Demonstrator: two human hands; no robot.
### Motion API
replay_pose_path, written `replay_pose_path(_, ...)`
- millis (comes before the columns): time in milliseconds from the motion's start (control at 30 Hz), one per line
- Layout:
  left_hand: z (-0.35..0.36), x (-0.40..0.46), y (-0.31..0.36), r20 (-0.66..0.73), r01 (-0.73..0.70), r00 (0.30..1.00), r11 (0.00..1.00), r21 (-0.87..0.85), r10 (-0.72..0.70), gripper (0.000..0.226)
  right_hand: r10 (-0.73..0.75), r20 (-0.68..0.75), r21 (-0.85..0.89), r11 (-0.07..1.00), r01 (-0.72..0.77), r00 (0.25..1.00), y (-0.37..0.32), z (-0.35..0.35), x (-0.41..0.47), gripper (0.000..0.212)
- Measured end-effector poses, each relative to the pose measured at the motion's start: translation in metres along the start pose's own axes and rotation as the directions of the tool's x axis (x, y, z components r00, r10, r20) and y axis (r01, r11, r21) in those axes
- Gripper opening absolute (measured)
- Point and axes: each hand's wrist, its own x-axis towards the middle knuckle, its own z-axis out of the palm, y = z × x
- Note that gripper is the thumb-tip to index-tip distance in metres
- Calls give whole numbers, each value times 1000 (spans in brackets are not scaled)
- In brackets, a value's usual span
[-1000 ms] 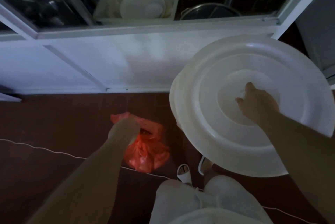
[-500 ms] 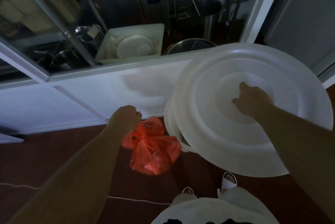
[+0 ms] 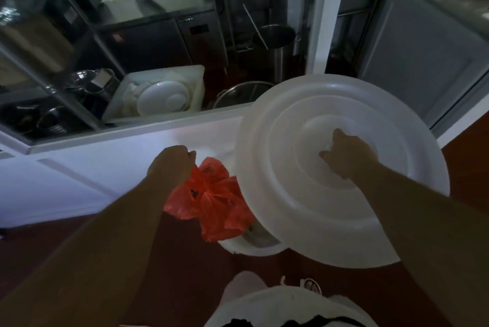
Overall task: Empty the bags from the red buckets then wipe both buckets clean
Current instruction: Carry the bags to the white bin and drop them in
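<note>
My left hand (image 3: 172,165) grips the top of a red plastic bag (image 3: 211,202), which hangs below my fist, close to the rim of a white bin (image 3: 248,244). My right hand (image 3: 346,154) holds the middle of a large round white lid (image 3: 341,168), tilted and lifted above that bin. The lid hides most of the bin; only a slice of its rim and opening shows under the lid's lower left edge. No red bucket is in view.
A white low wall with a glass pane (image 3: 111,141) stands just ahead. Behind the glass are a white tub holding a plate (image 3: 161,96), steel pots (image 3: 243,91) and metal shelving. The floor is dark reddish brown. My feet (image 3: 312,284) are below the bin.
My left hand has lifted the red bag up from near the floor and carried it right, toward the bin's opening. The lid stays held in my right hand. The view has tilted upward.
</note>
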Motion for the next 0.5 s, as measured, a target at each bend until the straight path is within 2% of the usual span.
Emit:
replay_pose_path(100, 10, 18, 26, 23, 19, 1000, 998, -59, -18, 41, 30, 9, -7, 1000, -30, 1000, 26, -6, 16, 54)
replay_pose_path(200, 20, 41, 55, 166, 73, 985, 990, -124, -52, 43, 72, 23, -5, 997, -72, 997, 47, -7, 28, 54)
replay_pose_path(267, 32, 56, 72, 217, 71, 976, 985, -156, -36, 46, 116, 28, 6, 993, -116, 993, 61, -5, 33, 52)
replay_pose_path(433, 83, 79, 98, 263, -36, 961, 984, -173, 81, 41, 240, 36, -61, 969, -238, 970, 91, 5, 33, 59)
replay_pose_path(500, 97, 84, 108, 353, -24, 932, 985, -169, 84, 37, 292, 41, -78, 954, -288, 956, 96, 10, 30, 60)
